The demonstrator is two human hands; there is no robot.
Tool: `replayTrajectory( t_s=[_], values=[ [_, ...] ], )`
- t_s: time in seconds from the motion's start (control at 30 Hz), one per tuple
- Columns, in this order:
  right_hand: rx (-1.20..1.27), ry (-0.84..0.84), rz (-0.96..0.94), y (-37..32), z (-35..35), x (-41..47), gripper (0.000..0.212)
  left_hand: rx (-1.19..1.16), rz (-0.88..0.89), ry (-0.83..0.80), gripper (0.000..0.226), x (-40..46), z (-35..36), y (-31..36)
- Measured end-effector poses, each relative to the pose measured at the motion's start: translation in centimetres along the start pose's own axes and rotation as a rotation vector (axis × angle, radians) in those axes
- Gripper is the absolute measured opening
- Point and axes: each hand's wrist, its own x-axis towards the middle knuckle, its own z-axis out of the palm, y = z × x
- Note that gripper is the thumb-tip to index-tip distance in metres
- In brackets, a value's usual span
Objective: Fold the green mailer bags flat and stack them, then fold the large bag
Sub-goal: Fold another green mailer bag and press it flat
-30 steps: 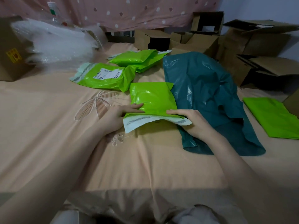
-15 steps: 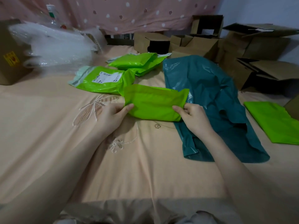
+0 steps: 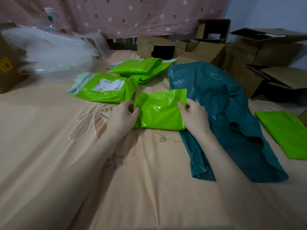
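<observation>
While both hands grip the folded green mailer bag [image 3: 160, 112] near the middle of the bed [image 3: 49, 163], its right edge overlapping the large teal bag [image 3: 219, 103], the step in hand looks like squaring up this fold before it joins a stack. The left hand [image 3: 123, 116] pinches the crumpled left end and the right hand [image 3: 193, 117] clamps the right edge with thumb on top. To do it well, I would judge, the left corner needs tucking under and the trapped air pressing out toward the open end, so the glossy film does not spring back; then it can go on the flat green mailer [image 3: 284, 133] by the bed's right edge, or with the labelled mailer [image 3: 103, 87] and the mailer pile [image 3: 142, 69] farther back. Compared with half a second ago, the bag is folded narrower, bunched at its left end, and the hands are closer together.
</observation>
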Motion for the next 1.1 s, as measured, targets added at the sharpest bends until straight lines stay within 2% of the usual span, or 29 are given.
replayTrajectory(
  t_s=[0.07, 0.23, 0.43, 0.53, 0.6, 0.77, 0.83, 0.93, 1.03, 1.1],
  values=[
    [0.024, 0.033, 0.005, 0.2, 0.4, 0.1, 0.032, 0.028, -0.018, 0.039, 0.019, 0.1, 0.4, 0.2],
    [0.046, 0.086, 0.014, 0.8, 0.7, 0.3, 0.042, 0.109, 0.004, 0.054, 0.034, 0.4, 1.6, -0.6],
    [0.033, 0.113, 0.030, 1.1, 1.1, 0.5, 0.045, -0.011, -0.012, 0.112, 0.027, 0.3, 1.7, -0.4],
    [0.047, 0.142, 0.020, 1.1, 1.1, 0.2, 0.042, -0.137, 0.035, 0.113, 0.022, 0.1, 1.4, -0.1],
    [0.149, 0.150, 0.025, 1.3, 0.9, 0.2, 0.035, -0.257, 0.067, 0.094, 0.023, 0.1, 1.0, 0.0],
    [0.801, -0.006, 0.152, 0.8, 0.1, 0.2, 0.011, -0.505, 0.073, 0.044, 0.010, 0.2, 0.3, 0.2],
    [1.005, -0.078, 0.183, 0.3, -0.2, 0.1, 0.013, -0.589, 0.053, -0.004, 0.015, 0.0, 0.2, 0.5],
    [1.040, -0.052, 0.146, 0.0, -0.2, 0.2, 0.016, -0.814, -0.127, -0.059, 0.028, 0.1, -0.5, 1.2],
    [1.023, -0.013, 0.122, 0.0, -0.2, 0.2, 0.013, -0.968, -0.230, -0.114, 0.016, 0.2, -1.2, 1.9],
    [1.010, 0.000, 0.119, 0.1, -0.2, 0.2, 0.015, -1.020, -0.313, -0.086, 0.009, 0.2, -1.3, 2.2]
  ],
)
